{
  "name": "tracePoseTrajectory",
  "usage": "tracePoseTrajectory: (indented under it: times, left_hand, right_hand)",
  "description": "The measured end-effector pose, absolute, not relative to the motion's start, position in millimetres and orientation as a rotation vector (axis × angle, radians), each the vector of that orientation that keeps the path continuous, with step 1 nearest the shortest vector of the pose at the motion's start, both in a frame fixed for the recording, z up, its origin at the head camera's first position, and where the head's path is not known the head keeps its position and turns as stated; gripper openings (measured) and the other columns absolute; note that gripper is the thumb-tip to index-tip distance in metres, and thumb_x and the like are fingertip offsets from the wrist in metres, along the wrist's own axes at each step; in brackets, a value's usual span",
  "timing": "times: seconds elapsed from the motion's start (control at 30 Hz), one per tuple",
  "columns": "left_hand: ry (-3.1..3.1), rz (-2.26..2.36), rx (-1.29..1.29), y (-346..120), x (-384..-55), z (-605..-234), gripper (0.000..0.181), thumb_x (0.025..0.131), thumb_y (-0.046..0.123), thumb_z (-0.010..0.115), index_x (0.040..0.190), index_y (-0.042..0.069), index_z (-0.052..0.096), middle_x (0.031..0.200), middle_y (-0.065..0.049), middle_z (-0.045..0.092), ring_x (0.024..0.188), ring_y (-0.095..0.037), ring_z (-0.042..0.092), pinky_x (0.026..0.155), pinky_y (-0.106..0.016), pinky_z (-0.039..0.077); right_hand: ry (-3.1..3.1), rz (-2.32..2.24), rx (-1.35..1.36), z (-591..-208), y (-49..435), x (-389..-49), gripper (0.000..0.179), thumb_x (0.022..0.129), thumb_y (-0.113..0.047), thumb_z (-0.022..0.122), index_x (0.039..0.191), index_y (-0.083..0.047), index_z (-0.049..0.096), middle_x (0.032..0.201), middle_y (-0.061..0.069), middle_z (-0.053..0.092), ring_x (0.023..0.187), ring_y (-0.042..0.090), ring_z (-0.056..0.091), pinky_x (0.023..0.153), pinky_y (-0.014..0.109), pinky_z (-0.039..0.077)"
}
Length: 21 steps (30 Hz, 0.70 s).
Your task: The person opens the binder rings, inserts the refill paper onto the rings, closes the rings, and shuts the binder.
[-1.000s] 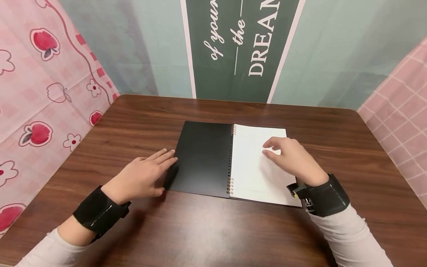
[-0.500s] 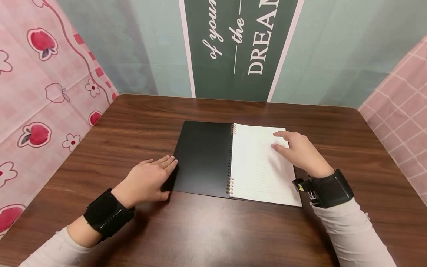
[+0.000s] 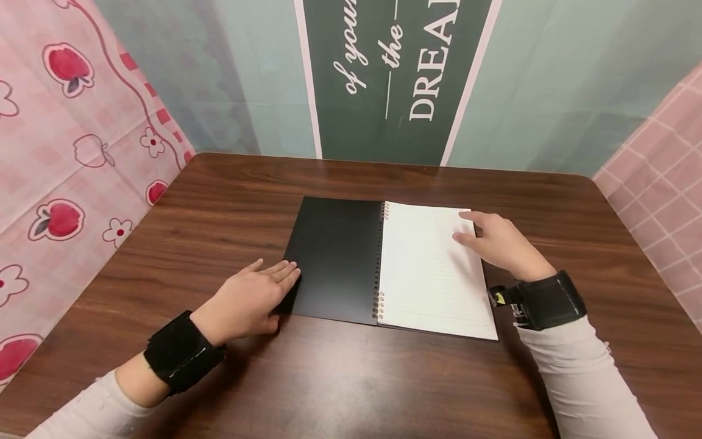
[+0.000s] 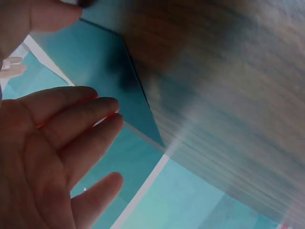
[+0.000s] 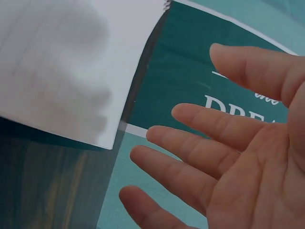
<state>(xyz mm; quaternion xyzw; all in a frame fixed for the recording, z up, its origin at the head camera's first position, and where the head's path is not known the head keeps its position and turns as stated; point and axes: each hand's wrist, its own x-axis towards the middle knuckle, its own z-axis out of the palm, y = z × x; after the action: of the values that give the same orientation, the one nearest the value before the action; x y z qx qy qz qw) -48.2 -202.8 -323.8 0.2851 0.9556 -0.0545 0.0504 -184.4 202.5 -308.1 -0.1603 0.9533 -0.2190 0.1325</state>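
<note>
An open spiral notebook lies on the table, its black cover (image 3: 340,256) folded out to the left and a white lined page (image 3: 425,274) on the right. My left hand (image 3: 249,302) is at the cover's left edge, fingers straight and overlapping it in the head view. Over the page's right edge, near the far corner, hovers my right hand (image 3: 501,244), with thumb and fingers spread. In the right wrist view the right fingers (image 5: 190,148) are apart and hold nothing, and the page corner (image 5: 102,136) shows beyond them. The left palm faces its camera with nothing in it.
The brown wooden table (image 3: 351,378) ends at a back wall hung with a green lettered cloth (image 3: 395,79). A pink apple-print curtain (image 3: 60,183) stands at the left, a pink checked cloth (image 3: 663,183) at the right. Both wrists wear black straps (image 3: 183,350).
My right hand has moved right and away from me, from over the page to its far right edge. My left hand has slid slightly right, farther over the cover. The notebook stays put.
</note>
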Motion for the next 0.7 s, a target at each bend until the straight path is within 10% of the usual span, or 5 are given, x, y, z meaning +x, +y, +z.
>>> tracePoseTrajectory:
  times: [0.23, 0.33, 0.43, 0.7]
  left_hand:
    - [2.875, -0.145, 0.925, -200.4, -51.8, -325.1, 0.064, 0.074, 0.012, 0.072, 0.133, -0.006, 0.058, 0.139, -0.024, 0.057, 0.123, -0.031, 0.062, 0.097, -0.047, 0.052]
    - [2.857, -0.139, 0.967, -202.2, -54.2, -323.2, 0.058, 0.075, 0.012, 0.075, 0.129, -0.005, 0.062, 0.136, -0.025, 0.059, 0.075, -0.022, 0.070, 0.067, -0.030, 0.057]
    - [2.832, -0.156, 0.987, -203.0, -56.6, -322.1, 0.056, 0.075, 0.013, 0.078, 0.127, -0.004, 0.065, 0.134, -0.025, 0.061, 0.044, -0.011, 0.043, 0.044, -0.021, 0.038]
    - [2.854, -0.274, 1.101, -193.3, -55.4, -326.2, 0.036, 0.083, 0.000, 0.066, 0.118, -0.006, 0.068, 0.120, -0.024, 0.069, 0.070, -0.031, 0.066, 0.056, -0.031, 0.053]
  right_hand:
    - [2.676, -0.571, -0.490, -318.2, 203.0, -187.7, 0.070, 0.100, -0.034, 0.056, 0.152, 0.005, 0.031, 0.151, 0.035, 0.035, 0.140, 0.051, 0.033, 0.109, 0.064, 0.033]
    - [2.657, -0.525, -0.518, -321.2, 199.9, -187.2, 0.075, 0.099, -0.036, 0.057, 0.152, 0.008, 0.027, 0.155, 0.034, 0.027, 0.144, 0.050, 0.027, 0.113, 0.063, 0.027]
    - [2.655, -0.480, -0.539, -323.1, 196.7, -185.7, 0.077, 0.099, -0.037, 0.057, 0.152, 0.009, 0.026, 0.158, 0.033, 0.022, 0.146, 0.049, 0.023, 0.116, 0.061, 0.023]
    - [2.682, -0.379, -0.560, -324.7, 195.1, -180.8, 0.076, 0.095, -0.034, 0.062, 0.149, 0.011, 0.032, 0.149, 0.036, 0.037, 0.138, 0.051, 0.037, 0.111, 0.061, 0.033]
